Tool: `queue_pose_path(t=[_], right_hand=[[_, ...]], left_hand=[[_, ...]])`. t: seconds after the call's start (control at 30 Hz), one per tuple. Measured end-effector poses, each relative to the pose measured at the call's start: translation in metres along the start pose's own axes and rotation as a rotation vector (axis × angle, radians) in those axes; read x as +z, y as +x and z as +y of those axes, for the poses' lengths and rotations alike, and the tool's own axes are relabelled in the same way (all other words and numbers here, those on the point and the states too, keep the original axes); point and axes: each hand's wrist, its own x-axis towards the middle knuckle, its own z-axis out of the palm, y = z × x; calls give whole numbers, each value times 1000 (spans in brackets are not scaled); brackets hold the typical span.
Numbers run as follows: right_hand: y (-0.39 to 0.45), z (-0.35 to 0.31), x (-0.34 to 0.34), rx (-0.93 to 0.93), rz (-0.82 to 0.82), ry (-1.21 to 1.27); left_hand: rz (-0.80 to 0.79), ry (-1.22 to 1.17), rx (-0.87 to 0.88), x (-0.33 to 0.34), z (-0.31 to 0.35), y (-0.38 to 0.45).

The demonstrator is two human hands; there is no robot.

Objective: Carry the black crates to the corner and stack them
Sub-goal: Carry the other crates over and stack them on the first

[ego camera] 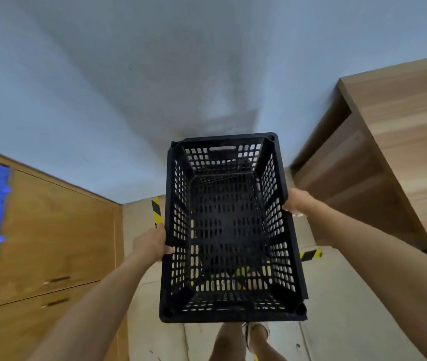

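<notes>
Gripping the black crate (230, 230), mouth up, long axis running away.

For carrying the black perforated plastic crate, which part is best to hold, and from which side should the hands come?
Hold the black perforated plastic crate by the top rim of its two long sides, one from each side, as the left hand and right hand do now. The rim is a solid band that fingers can curl over. The slot handle in the far short wall is another likely grip.
</notes>
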Motion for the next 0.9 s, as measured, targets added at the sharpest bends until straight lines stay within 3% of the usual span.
queue_pose_path(t=[0.5,0.9], right_hand=[[121,-29,2,75,83,13],[163,-18,5,16,29,-54]], left_hand=[[-54,30,-16,6,11,106],[-23,-40,-87,41,37,113]])
